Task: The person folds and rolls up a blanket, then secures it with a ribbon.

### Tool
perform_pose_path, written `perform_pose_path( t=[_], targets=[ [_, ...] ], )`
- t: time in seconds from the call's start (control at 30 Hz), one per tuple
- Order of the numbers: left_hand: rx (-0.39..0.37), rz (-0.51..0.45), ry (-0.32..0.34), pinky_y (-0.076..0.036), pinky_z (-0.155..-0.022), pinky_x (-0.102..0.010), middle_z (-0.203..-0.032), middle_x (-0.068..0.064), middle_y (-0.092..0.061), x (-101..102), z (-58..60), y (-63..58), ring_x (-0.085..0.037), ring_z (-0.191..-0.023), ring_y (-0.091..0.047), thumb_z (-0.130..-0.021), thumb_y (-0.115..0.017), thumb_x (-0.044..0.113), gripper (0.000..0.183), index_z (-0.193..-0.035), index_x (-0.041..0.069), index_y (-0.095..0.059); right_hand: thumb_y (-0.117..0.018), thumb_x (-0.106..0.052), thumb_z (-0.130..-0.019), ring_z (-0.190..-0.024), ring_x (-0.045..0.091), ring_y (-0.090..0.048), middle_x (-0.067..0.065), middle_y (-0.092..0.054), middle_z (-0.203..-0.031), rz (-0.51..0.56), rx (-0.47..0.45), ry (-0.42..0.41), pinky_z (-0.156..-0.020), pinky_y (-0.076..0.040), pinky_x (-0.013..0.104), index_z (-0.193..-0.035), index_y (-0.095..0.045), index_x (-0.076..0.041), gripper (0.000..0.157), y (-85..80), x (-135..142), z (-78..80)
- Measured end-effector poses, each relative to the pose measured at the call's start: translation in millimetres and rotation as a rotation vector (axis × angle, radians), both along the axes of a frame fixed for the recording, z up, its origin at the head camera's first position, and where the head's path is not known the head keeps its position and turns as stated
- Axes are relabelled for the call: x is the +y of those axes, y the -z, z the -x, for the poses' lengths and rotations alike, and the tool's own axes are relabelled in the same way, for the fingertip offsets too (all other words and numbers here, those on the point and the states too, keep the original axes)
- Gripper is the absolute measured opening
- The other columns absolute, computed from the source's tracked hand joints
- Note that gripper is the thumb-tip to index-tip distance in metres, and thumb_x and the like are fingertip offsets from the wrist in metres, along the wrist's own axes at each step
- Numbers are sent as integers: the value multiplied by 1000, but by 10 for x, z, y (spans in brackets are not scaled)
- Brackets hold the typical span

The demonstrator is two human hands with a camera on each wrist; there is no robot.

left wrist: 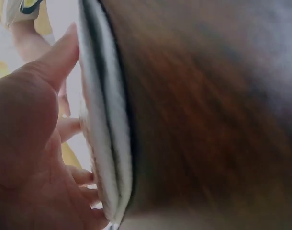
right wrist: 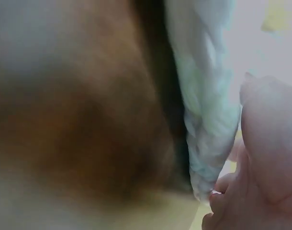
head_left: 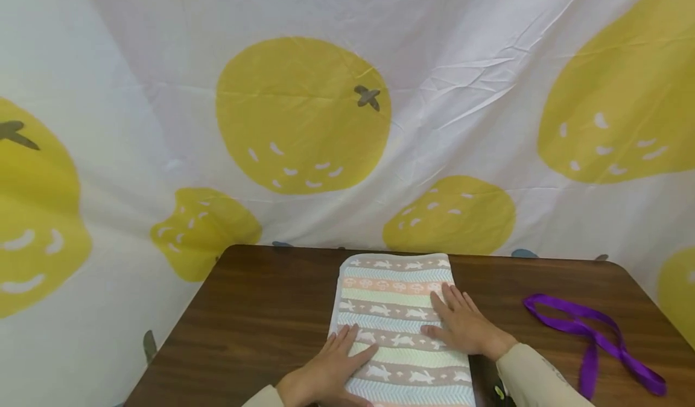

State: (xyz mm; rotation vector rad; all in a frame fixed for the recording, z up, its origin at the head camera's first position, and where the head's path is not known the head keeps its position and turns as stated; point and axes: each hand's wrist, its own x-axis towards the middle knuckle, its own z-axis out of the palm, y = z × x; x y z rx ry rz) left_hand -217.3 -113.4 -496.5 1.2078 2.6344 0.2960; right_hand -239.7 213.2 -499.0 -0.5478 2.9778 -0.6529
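A folded cloth (head_left: 402, 322) with pastel stripes and white rabbits lies lengthwise on the dark wooden table (head_left: 260, 310). My left hand (head_left: 333, 365) rests on its left edge, fingers spread and pointing away from me. On the right edge, farther up, my right hand (head_left: 467, 325) lies with straight fingers across the stripes. In the left wrist view the side of the cloth (left wrist: 105, 110) shows stacked white-edged layers beside the left palm. The right wrist view has the rounded fold of the cloth (right wrist: 208, 110) next to the right hand (right wrist: 265, 148).
A loosely looped purple ribbon (head_left: 602, 340) lies on the table to the right of my right forearm. Behind the table's far edge hangs a white sheet (head_left: 461, 93) printed with yellow fruit. A small dark object (head_left: 502, 392) shows beneath the right sleeve.
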Motion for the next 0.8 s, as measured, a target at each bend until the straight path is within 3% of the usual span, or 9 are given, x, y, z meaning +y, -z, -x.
perform_pose_path(
  t=[0.17, 0.43, 0.6, 0.8],
  targets=[
    [4, 22, 22, -20, -118, -57, -161, -27, -14, -9, 39, 44, -44, -149, -13, -85, -65, 63, 89, -157, 25, -30, -48, -55, -99, -147, 52, -3, 36, -6, -158, -32, -55, 39, -115, 0, 66, -152, -22, 9, 88, -79, 52, 218],
    [16, 44, 25, -20, -118, -55, -161, -26, -16, -4, 35, 26, -43, -149, -14, -85, -65, 65, 88, -157, 26, -30, -47, -58, -99, -148, 49, -1, 32, -5, -160, -83, -52, 68, -115, 0, 67, -153, -19, 8, 90, -26, 164, 500],
    [39, 49, 36, -21, -119, -53, -161, -26, -18, -13, 37, 14, -43, -149, -17, -85, -62, 66, 88, -156, 26, -31, -47, -57, -99, -148, 47, -4, 32, -7, -160, -88, -8, 50, -114, -1, 67, -153, -22, 7, 87, -3, 212, 569],
    [14, 59, 5, -20, -119, -52, -162, -25, -17, -41, 17, -31, -41, -150, -14, -85, -65, 64, 88, -156, 26, -31, -44, -61, -98, -148, 48, -6, 30, -9, -160, -107, 3, -15, -116, -1, 65, -153, -25, 4, 88, 13, 172, 524]
  ],
)
